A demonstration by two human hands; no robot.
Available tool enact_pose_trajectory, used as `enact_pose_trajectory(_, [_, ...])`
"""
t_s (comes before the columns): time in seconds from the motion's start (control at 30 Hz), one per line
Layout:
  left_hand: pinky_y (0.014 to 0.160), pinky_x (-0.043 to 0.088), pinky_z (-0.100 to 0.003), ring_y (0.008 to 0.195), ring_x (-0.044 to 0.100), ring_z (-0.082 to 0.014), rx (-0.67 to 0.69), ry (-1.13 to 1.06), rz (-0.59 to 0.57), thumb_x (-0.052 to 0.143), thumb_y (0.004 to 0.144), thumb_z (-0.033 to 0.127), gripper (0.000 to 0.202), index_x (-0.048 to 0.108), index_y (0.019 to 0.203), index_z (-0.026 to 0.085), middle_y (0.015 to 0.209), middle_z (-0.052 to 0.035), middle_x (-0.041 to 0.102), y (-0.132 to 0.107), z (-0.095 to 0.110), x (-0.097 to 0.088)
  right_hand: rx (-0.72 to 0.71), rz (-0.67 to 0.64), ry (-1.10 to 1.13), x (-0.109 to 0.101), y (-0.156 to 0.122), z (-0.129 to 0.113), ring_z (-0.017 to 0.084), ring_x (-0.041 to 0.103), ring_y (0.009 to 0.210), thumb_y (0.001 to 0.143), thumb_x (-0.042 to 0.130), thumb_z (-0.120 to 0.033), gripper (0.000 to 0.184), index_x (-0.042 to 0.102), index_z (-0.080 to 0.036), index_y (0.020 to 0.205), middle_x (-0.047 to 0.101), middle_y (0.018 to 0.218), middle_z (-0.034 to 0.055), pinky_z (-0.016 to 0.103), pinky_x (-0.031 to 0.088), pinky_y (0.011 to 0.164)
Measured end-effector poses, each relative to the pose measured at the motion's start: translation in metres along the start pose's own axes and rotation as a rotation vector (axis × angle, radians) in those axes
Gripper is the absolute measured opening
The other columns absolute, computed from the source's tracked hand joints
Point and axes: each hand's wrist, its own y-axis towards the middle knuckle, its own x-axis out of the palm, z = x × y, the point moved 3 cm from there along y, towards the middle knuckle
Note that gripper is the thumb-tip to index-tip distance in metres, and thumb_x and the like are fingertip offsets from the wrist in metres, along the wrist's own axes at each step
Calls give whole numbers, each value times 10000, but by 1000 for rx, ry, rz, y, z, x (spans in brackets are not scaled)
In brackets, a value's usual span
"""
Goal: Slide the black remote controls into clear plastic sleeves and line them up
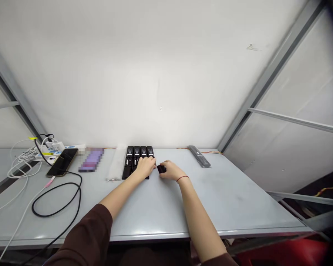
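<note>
Several black remote controls (129,162) lie face down side by side on the table, and some have uncovered battery compartments. My left hand (146,166) is closed over the remotes at the right end of this row, with its fingers bent and partly hiding them. Just to the right, my right hand (170,170) pinches a small glossy black piece (161,169), which looks like a battery cover. It is held close to the tabletop, apart from the row. A red string circles my right wrist.
Another remote control (199,156) in clear wrapping lies at the back right. Clear plastic bags (115,162) are left of the row. Farther left are a pixelated purple item (92,160), a phone (62,162), a black cable (79,192) and tangled white cables (24,159). A white wall (161,81) stands behind.
</note>
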Motion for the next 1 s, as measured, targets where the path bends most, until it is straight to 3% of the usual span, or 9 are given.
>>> enact_pose_trajectory(0.13, [897,353,-383,1044,507,-254,40,139,-2,406,907,279,253,624,1003,196,1070,-111,596,-11,2,-15,23,-32,-3,0,-5,-2,233,582,947,550,698,-101,533,641,-154,1077,579,1142,122,308,442,846])
enact_pose_trajectory(0.27, [935,351,-433,1147,439,-283,-4,296,29,310,932,374,399,575,1187,220,1233,-104,547,-37,-4,-27,36,-86,-65,1,-10,-7,245,588,941,568,678,-96,539,622,-124,1103,553,1167,150,313,453,815])
enact_pose_trajectory(0.43, [1056,154,-585,1347,222,-358,-144,310,-30,331,866,595,595,416,1373,296,1462,-99,339,-66,-14,-19,-22,-96,-87,2,-14,-16,228,602,899,617,662,-122,456,646,-125,1073,568,1136,140,303,460,802])
enact_pose_trajectory(0.73, [1078,97,-583,1375,194,-343,-230,265,-61,305,881,576,595,363,1407,305,1503,-86,274,-71,-18,-4,-171,-55,-51,7,-10,-25,231,600,928,620,712,-199,457,666,-154,1073,635,1085,108,312,450,827])
enact_pose_trajectory(1.0, [1078,115,-578,1367,212,-346,-208,279,-47,291,888,573,595,366,1408,295,1497,-97,284,-73,-19,-3,-160,-21,-44,15,-3,-25,224,618,880,644,724,-268,441,666,-154,1067,635,1089,108,309,471,787])
